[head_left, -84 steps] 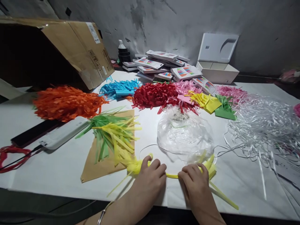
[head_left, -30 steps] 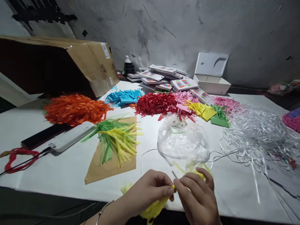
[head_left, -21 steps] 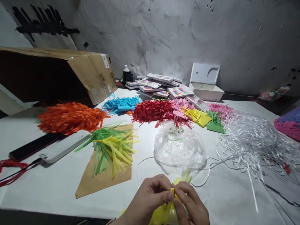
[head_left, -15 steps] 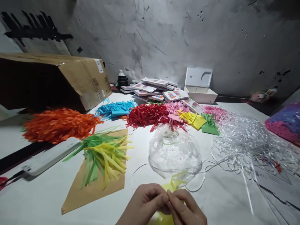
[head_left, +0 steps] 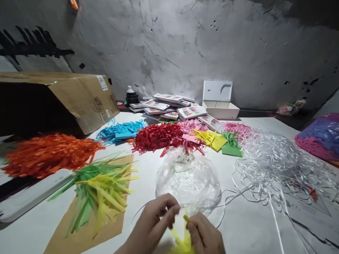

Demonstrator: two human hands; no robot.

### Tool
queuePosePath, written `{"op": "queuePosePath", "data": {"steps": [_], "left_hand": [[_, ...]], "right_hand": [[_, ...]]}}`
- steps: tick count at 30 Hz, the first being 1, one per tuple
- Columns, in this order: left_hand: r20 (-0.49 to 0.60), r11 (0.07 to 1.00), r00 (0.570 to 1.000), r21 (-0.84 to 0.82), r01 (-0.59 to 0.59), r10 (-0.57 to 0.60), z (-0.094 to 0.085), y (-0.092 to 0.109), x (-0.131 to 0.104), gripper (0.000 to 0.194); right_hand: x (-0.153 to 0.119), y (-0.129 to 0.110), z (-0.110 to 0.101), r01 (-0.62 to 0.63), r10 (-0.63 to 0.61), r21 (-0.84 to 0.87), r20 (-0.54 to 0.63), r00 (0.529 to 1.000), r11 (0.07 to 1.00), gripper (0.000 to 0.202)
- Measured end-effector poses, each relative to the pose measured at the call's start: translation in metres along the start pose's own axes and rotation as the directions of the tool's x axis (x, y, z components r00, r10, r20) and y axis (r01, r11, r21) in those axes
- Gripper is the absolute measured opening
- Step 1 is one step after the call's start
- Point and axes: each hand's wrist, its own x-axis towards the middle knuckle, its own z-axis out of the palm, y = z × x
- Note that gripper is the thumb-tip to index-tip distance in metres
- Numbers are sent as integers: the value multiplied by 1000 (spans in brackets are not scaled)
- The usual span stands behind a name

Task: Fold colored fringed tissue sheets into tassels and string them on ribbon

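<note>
My right hand [head_left: 203, 233] pinches the twisted top of a yellow tissue-paper tassel [head_left: 182, 243], whose strips hang down below the fingers. Just left of it is my left hand [head_left: 157, 220], its fingers loosely curved, slightly blurred and apart from the twisted end; nothing shows in it. Directly beyond both hands lies a clear plastic bag [head_left: 189, 180] with bits of shredded material inside. On the left, a bunch of yellow strips [head_left: 108, 197] and green strips [head_left: 82, 208] rests on a brown paper sheet [head_left: 62, 229].
Piles of orange strips [head_left: 50, 153], blue strips [head_left: 122, 130] and red strips [head_left: 161, 137] lie farther back. Silver tinsel [head_left: 280, 158] spreads on the right. A cardboard box [head_left: 82, 102], stacked flat packs [head_left: 169, 102] and an open white box [head_left: 221, 109] stand near the wall. A white power strip [head_left: 34, 194] lies left.
My hands have moved apart; the left has let go of the tassel's top, while the right keeps its pinch. The view has shifted, so the table items sit somewhat farther left and lower.
</note>
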Motion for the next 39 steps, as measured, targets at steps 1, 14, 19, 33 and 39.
{"op": "queuePosePath", "data": {"steps": [1,14,19,33,39], "left_hand": [[-31,999,1000,40,9,-8,-1,-2,10,27],[152,834,986,551,-31,-64,43,-48,102,25],[97,873,991,486,30,-87,41,-48,101,20],[276,689,900,-579,436,-337,26,7,33,33],[220,551,901,-729,406,-373,30,5,8,35]], "right_hand": [[6,5,-7,-24,24,-2,14,1000,1000,31],[8,52,-7,38,-36,-116,19,999,993,34],[7,54,-5,32,-30,-153,11,999,988,34],[15,18,-12,6,-6,-43,-7,1000,999,24],[8,7,-5,47,-43,-110,43,998,993,25]]}}
